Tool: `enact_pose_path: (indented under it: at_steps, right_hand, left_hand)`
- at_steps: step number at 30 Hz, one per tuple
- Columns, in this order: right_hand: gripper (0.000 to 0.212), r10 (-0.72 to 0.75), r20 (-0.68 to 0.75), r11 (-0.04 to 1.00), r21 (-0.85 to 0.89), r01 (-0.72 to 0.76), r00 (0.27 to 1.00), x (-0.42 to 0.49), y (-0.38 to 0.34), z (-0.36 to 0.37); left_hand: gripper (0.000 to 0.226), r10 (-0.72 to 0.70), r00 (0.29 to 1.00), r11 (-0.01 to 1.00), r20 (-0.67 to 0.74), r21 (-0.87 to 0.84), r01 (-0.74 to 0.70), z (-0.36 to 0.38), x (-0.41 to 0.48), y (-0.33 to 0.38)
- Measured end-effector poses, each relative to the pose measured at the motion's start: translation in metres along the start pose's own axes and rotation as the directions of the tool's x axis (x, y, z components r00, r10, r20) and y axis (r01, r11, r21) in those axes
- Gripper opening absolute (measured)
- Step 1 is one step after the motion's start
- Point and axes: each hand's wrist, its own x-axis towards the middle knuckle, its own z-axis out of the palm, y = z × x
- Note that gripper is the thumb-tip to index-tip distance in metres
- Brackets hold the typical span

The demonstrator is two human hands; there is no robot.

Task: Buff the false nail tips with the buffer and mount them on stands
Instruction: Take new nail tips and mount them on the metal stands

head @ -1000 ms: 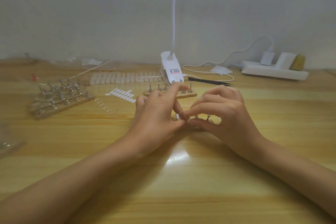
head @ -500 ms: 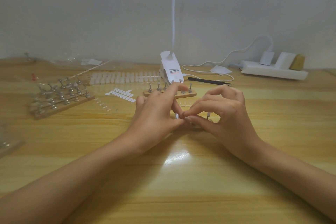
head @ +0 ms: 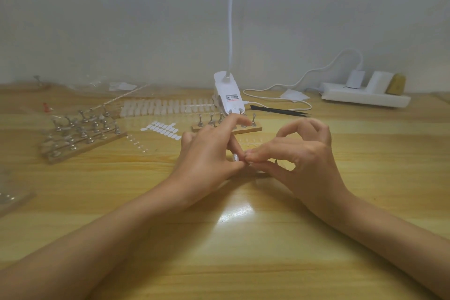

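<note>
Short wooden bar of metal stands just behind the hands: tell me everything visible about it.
The short wooden bar is a flat strip lying on the yellow wooden table, before the white plastic lamp clip. Silver metal stands rise upright from it in a row. The raised forefinger of the left hand hides its middle; whether it touches cannot be told.

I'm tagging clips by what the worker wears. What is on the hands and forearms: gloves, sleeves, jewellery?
Nothing worn shows. The left hand and right hand are bare, without gloves, and no ring shows on the visible fingers. The left forearm and right forearm are bare to the frame's edge: no sleeve, watch or bracelet.
</note>
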Motion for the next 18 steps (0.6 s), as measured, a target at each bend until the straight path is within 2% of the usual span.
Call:
enact_pose_path:
  at_steps: [7, 12, 18]
  right_hand:
    - [0.018, 0.016, 0.047, 0.999, 0.045, -0.019, 0.999, -0.0032, 0.0011, -0.0035]
    - [0.023, 0.075, 0.083, 0.994, 0.073, -0.082, 0.994, 0.0008, 0.0051, -0.0062]
    - [0.019, 0.035, 0.076, 0.999, 0.038, -0.038, 0.996, 0.0002, 0.0070, -0.0050]
  left_hand:
    - [0.054, 0.015, 1.000, 1.000, 0.000, 0.007, -0.015, 0.0004, -0.0004, -0.0013]
    - [0.058, 0.029, 1.000, 0.999, 0.011, -0.015, -0.029, 0.0008, -0.0006, -0.0031]
    - [0.059, 0.018, 0.999, 1.000, 0.030, -0.025, -0.017, -0.0005, 0.0007, -0.0041]
